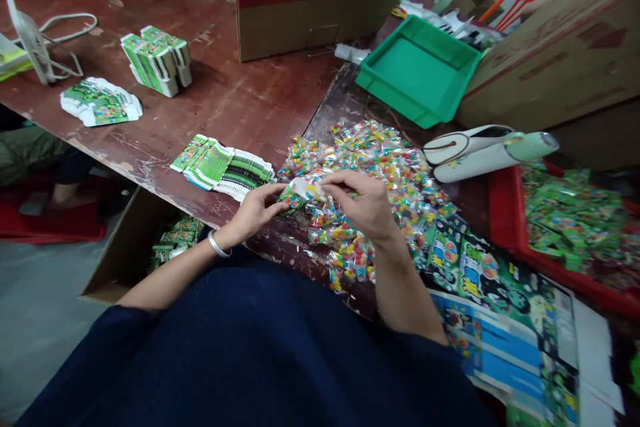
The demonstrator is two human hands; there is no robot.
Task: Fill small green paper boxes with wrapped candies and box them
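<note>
My left hand (254,215), with a silver bangle at the wrist, grips a small green printed candy box (291,199) between thumb and fingers. At the box's white opened end, my right hand (364,205) pinches a small clear bag of candy (315,192). Whether the bag is partly inside the box is hard to make out. Beneath and beyond my hands spreads a heap of clear candy bags (373,157) in mixed colours. Left of the box, a fanned row of flattened green-and-white boxes (220,165) lies on the dark red table (270,97).
Bundled cartons (159,60) and a loose stack (101,101) lie left. A green tray (420,67) and a white pouch (480,152) sit beyond the heap. Printed sheets (500,280) and a red crate (505,213) are right. Below the edge stands a cardboard box (113,257) holding green packs.
</note>
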